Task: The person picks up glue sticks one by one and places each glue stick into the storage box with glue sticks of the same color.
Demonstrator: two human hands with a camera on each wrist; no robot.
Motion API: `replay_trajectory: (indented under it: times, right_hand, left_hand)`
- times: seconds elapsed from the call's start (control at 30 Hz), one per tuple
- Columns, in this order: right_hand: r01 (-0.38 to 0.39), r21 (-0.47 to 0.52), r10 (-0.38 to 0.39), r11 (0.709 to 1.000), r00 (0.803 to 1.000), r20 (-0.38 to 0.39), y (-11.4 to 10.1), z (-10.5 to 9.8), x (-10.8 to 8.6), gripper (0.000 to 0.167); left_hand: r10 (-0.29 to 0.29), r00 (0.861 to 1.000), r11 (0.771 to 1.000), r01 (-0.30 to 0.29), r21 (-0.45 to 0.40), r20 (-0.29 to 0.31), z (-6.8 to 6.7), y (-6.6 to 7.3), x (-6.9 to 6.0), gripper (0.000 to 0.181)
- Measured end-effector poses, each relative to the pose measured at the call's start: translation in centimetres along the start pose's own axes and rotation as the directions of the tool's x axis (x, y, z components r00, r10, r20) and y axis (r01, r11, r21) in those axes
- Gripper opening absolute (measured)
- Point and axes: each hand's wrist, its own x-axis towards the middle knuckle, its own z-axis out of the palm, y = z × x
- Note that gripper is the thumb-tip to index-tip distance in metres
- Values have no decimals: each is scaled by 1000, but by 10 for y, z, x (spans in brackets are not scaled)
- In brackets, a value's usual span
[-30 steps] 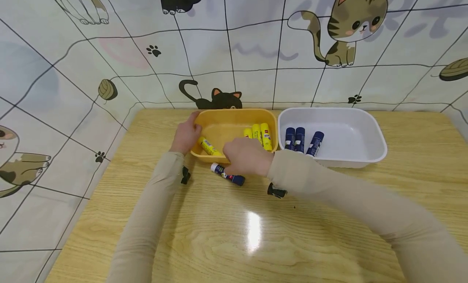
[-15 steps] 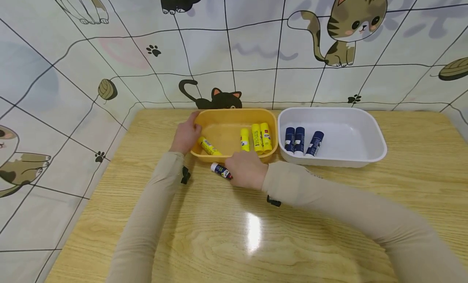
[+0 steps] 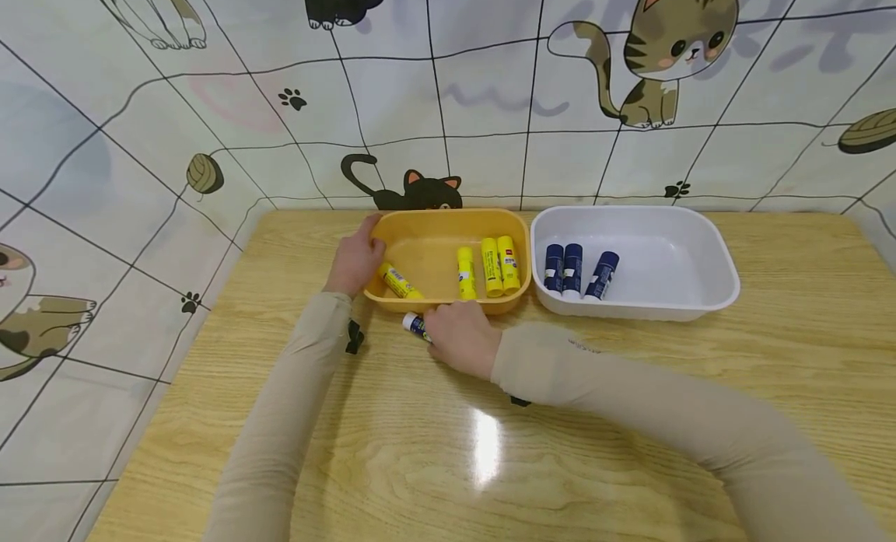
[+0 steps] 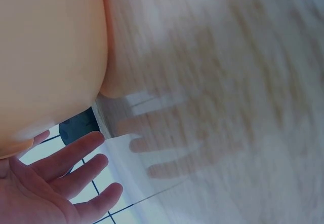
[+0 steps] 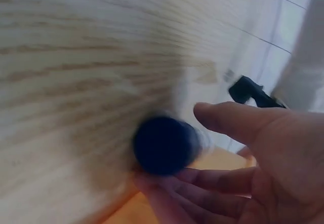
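Note:
My left hand (image 3: 355, 260) grips the left rim of a yellow-orange plastic tray (image 3: 437, 225); in the left wrist view several of its fingers (image 4: 83, 176) spread loose outside the wall. Several yellow glue sticks (image 3: 492, 267) lie in that tray. My right hand (image 3: 462, 338) is at a dark blue glue stick (image 3: 414, 324) lying on the table before the tray. In the right wrist view, the fingers touch the blue cap (image 5: 163, 145) from one side while the thumb stands slightly apart. The head view shows only the stick's white end; the hand hides the rest.
To the right stands a white plastic tray (image 3: 672, 266) holding 3 dark blue glue sticks (image 3: 572, 270). Both trays sit side by side on a wooden table (image 3: 392, 449), near a tiled wall (image 3: 483, 99) with cat drawings.
My right hand has drawn back from over the yellow-orange tray to the blue glue stick, now covering its cap. The yellow sticks show more fully. My left hand stays on the rim.

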Motion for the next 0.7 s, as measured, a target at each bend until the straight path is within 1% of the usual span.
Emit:
replay_trajectory:
  times: [0.13, 0.2, 0.3, 0.4, 0.57, 0.63, 0.7]
  right_hand:
    - [14, -111, -19, 994, 999, -38, -5, 9, 3, 17]
    - [19, -130, -27, 991, 998, -60, -7, 12, 3, 13]
    - [28, -133, -40, 991, 995, -92, -8, 14, 2, 10]
    - [36, -123, -48, 992, 994, -99, -9, 13, -1, 9]
    - [51, -118, -59, 992, 996, -62, -10, 11, -6, 12]
    - [56, -115, -62, 992, 997, -47, -10, 10, -8, 11]
    - [61, -110, -67, 992, 997, -50, -9, 9, -11, 8]
  left_hand:
    - [20, 1000, 1000, -20, 11, -9, 1, 0, 0, 48]
    - [23, 1000, 1000, -23, 10, -9, 2, -1, 0, 48]
    - [22, 1000, 1000, -22, 7, -6, 2, -1, 1, 48]
    - [25, 1000, 1000, -24, 8, -7, 2, -1, 1, 48]
    - [25, 1000, 1000, -25, -7, -3, 1, -2, 2, 48]
    - [20, 1000, 1000, -20, -16, 1, 1, -3, 1, 49]
    - [16, 1000, 1000, -16, -21, 2, 1, -4, 1, 49]
